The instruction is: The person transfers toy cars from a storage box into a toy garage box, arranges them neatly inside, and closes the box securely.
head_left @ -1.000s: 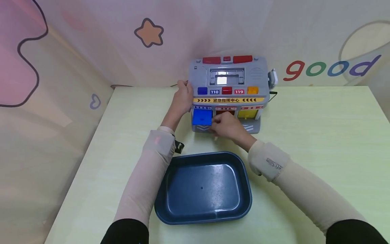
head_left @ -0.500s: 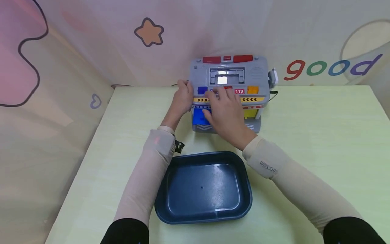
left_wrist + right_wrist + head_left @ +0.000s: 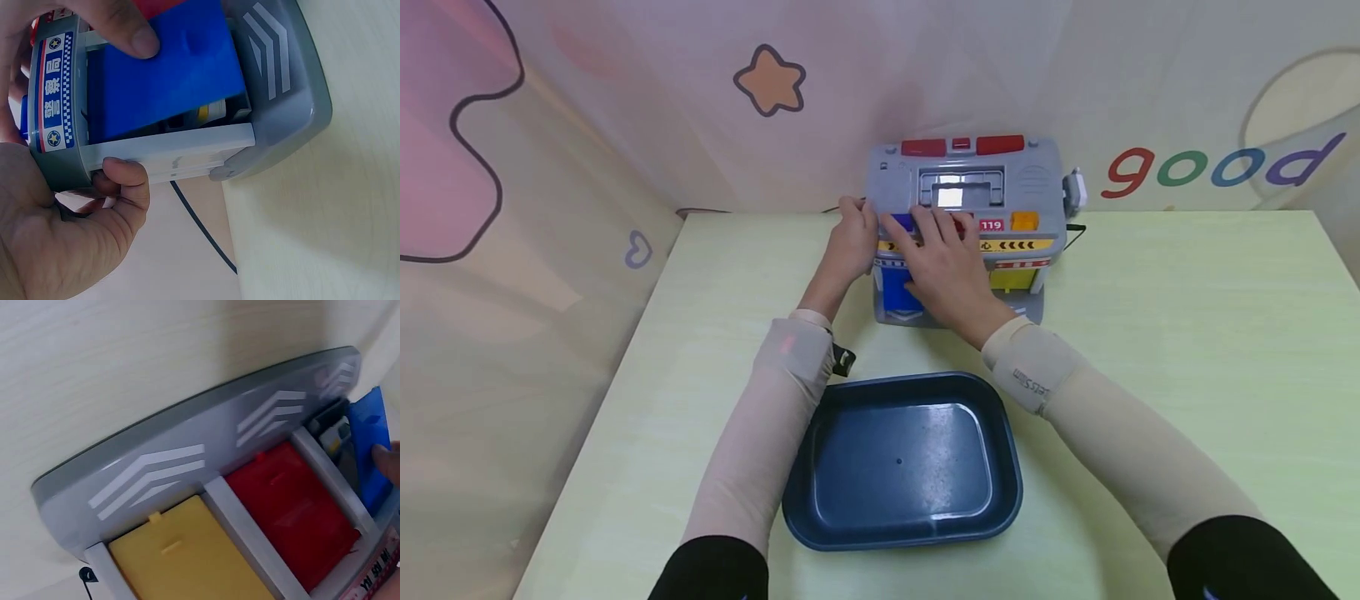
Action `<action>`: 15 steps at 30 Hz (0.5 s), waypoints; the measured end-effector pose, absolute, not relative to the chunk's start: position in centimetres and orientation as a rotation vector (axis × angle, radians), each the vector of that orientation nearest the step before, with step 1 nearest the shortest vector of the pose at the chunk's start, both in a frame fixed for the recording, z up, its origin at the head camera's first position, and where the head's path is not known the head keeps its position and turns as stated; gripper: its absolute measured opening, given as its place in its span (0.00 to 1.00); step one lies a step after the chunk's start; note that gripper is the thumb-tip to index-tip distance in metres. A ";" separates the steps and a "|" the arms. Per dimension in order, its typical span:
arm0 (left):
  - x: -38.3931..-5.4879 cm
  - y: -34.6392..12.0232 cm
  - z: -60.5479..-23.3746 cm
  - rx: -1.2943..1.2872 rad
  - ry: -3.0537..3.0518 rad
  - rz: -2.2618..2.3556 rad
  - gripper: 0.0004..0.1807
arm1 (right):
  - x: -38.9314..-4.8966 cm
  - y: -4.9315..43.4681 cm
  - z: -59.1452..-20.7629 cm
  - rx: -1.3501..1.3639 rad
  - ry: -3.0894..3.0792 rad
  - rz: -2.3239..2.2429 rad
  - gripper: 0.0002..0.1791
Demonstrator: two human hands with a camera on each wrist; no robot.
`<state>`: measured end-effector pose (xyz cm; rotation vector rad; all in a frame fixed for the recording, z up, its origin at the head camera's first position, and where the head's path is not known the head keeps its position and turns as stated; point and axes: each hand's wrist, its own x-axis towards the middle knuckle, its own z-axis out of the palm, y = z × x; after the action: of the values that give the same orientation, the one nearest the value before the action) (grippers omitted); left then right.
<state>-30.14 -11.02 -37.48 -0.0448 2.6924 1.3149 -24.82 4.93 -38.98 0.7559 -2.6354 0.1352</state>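
Note:
A grey toy emergency station (image 3: 1037, 179) stands against the back wall, with colored doors along its front. My left hand (image 3: 852, 237) grips its left side, fingers curled against the side wall. My right hand (image 3: 946, 271) lies over the front of its top, one finger at the blue button (image 3: 902, 222). In the left wrist view, the right thumb (image 3: 134, 40) presses the blue door (image 3: 181, 69), which stands ajar. Behind the door, part of a small toy vehicle (image 3: 211, 112) shows. The red door (image 3: 294, 512) and yellow door (image 3: 187, 550) are closed.
A dark blue tray (image 3: 898, 492) lies on the table in front of the station, between the forearms. A white handle (image 3: 1073, 192) sticks out of the station's right side. A black cord (image 3: 203, 226) hangs behind its left side.
My right hand has moved from the front of the doors up onto the station's top, then left to the blue button. My left hand has stayed on the side.

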 end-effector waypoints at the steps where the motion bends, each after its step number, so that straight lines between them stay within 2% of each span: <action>1: -30.1 -11.0 -37.5 -0.050 2.691 1.313 0.24 | -24.9 5.0 -39.1 0.758 -2.620 0.105 0.49; 15: -30.2 -10.7 -37.4 -0.081 2.695 1.306 0.23 | -25.6 5.0 -40.5 0.736 -2.443 -0.066 0.43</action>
<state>-30.23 -10.69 -37.41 -0.0808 2.6949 1.3064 -25.61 5.01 -40.55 0.7357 -2.4428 -0.0657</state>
